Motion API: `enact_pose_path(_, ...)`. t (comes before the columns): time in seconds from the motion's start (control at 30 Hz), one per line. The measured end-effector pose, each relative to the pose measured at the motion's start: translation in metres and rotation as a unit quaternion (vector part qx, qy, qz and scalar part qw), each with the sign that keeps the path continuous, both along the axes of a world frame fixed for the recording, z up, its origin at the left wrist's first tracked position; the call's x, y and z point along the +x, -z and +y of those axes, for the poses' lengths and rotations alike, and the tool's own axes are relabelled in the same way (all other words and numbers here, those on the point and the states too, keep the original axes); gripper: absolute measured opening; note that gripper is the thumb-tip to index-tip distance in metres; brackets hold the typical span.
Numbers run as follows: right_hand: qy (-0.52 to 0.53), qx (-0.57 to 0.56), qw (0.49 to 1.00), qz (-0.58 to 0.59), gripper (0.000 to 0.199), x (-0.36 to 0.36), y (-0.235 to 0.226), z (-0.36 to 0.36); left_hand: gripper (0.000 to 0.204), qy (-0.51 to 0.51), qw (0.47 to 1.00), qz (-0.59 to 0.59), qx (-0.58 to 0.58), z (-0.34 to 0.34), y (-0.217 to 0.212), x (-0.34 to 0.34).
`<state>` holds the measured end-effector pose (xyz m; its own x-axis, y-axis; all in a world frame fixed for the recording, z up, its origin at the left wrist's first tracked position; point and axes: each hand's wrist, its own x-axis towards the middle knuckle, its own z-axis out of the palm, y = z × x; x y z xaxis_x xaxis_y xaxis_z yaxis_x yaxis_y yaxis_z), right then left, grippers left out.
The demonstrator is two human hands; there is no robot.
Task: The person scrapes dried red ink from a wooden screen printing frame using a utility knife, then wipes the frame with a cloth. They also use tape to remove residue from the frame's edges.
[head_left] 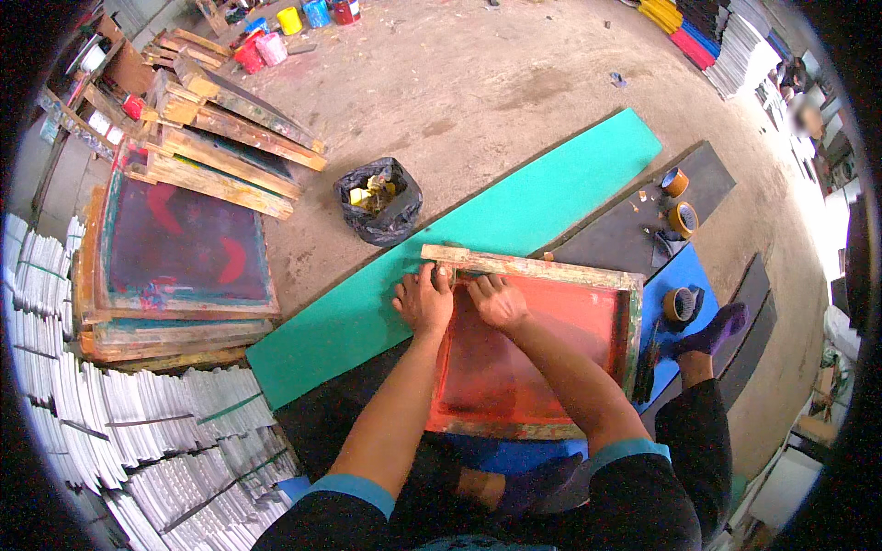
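A wooden screen-printing frame (pixel 551 266) with red-stained mesh lies tilted in front of me, over my lap and the mats. At its far left corner, my left hand (pixel 426 298) is closed around the left side rail, with the fingers curled over the wood. Close beside it, my right hand (pixel 496 299) bends its fingers down at the inner edge of the far rail, over the mesh. Its fingertips are partly hidden, and whatever they pinch is too small to make out. Under the frame's far edge runs a long green mat (pixel 551 188).
A black bag of scraps (pixel 378 200) stands beyond the green mat. Stacked screen frames (pixel 184 239) and bundled white sheets (pixel 156 413) line the left. Tape rolls (pixel 683 219) rest on dark and blue mats at right, near my foot (pixel 712 331). Paint buckets (pixel 269 48) stand far back.
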<state>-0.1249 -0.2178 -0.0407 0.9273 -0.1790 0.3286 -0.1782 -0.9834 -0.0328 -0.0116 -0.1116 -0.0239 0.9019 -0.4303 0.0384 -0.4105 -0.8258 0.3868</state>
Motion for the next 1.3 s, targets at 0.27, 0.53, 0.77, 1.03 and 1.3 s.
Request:
enact_pose_path(0.27, 0.148, 0.156, 0.975, -0.056, 0.018, 0.006, -0.02, 0.017, 0.036, 0.016, 1.0, -0.014, -0.022, 0.0, 0.014, 0.004)
enact_pose_path(0.53, 0.179, 0.24, 0.954, 0.029, 0.018, 0.01, -0.024, 0.02, 0.037, 0.008, 1.0, 0.008, 0.0, -0.001, 0.013, 0.005)
enact_pose_path(0.77, 0.169, 0.204, 0.961, 0.075, 0.028, 0.022, -0.035, 0.028, 0.038, 0.006, 1.0, 0.004, 0.02, 0.001, 0.01, 0.004)
enact_pose_path(1.03, 0.158, 0.243, 0.951, 0.108, 0.024, 0.012, -0.034, 0.026, 0.038, 0.006, 1.0, 0.007, 0.01, 0.002, 0.014, 0.008)
enact_pose_path(1.3, 0.178, 0.266, 0.942, 0.104, 0.019, 0.004, -0.019, 0.033, 0.039, 0.004, 1.0, 0.013, 0.011, 0.002, 0.009, 0.005)
